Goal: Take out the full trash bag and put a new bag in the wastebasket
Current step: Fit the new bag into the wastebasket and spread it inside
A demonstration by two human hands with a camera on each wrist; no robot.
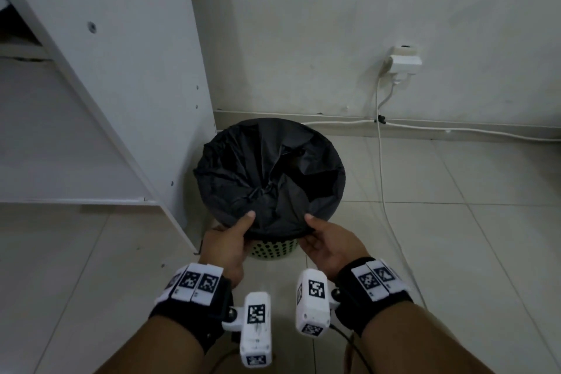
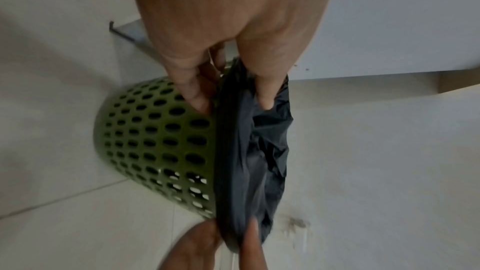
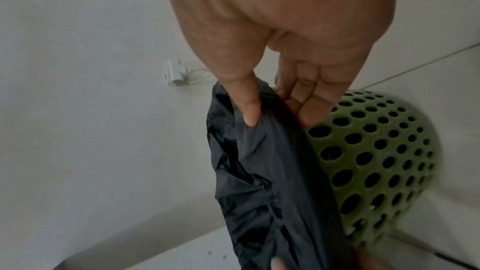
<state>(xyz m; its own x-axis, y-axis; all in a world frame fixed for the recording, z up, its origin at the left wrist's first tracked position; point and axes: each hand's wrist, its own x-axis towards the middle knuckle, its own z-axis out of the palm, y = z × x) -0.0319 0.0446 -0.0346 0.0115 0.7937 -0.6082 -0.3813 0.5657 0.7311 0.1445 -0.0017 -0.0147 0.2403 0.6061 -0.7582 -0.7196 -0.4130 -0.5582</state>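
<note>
A green perforated wastebasket [image 1: 273,249] stands on the tile floor beside a white cabinet. A black trash bag [image 1: 267,173] lines it, its edge folded over the rim, and the crumpled plastic sags inward. My left hand [image 1: 233,237] pinches the bag's near rim on the left, thumb on top and fingers underneath. My right hand [image 1: 321,237] pinches the near rim on the right the same way. The left wrist view shows the left hand [image 2: 233,98] gripping the bag [image 2: 246,151] against the basket [image 2: 155,143]. In the right wrist view the right hand [image 3: 275,110] grips the bag [image 3: 265,171] over the basket [image 3: 376,161].
The white cabinet side [image 1: 136,70] stands close on the basket's left. Behind it is a white wall with a socket and plug [image 1: 403,62], and a white cable [image 1: 384,191] runs down across the floor on the right. Tiled floor [image 1: 455,237] spreads to the right.
</note>
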